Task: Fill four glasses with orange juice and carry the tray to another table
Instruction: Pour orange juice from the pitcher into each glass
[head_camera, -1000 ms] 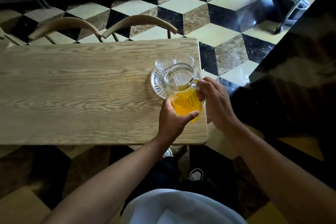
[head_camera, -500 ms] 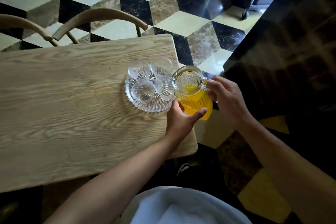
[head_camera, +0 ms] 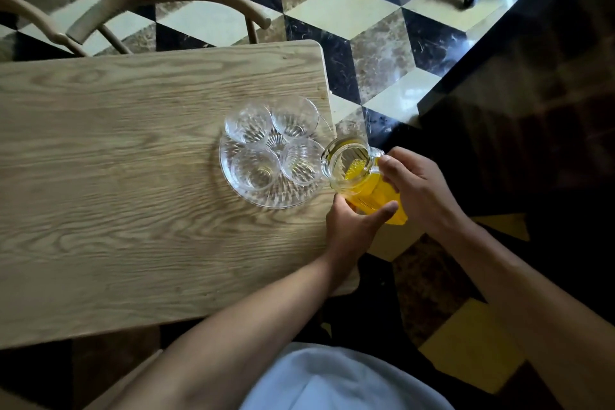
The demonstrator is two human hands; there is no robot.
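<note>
A round clear glass tray [head_camera: 266,200] sits near the right end of the wooden table [head_camera: 116,176]. On it stand several empty ribbed glasses, the nearest to the jug being the front right glass [head_camera: 299,161]. A glass jug of orange juice [head_camera: 362,183] is tilted with its mouth toward that glass, just right of the tray. My right hand [head_camera: 419,186] grips the jug's handle side. My left hand [head_camera: 352,226] cups the jug's base from below. No juice shows in the glasses.
Two curved wooden chair backs [head_camera: 166,0] stand behind the table's far edge. A dark glossy counter [head_camera: 532,93] runs along the right. The floor has a black, cream and brown cube pattern. My white garment [head_camera: 332,379] fills the bottom middle.
The jug has shifted off the tray to its right and tipped over toward the glasses. The view has swung, so the tray and glasses now show in full.
</note>
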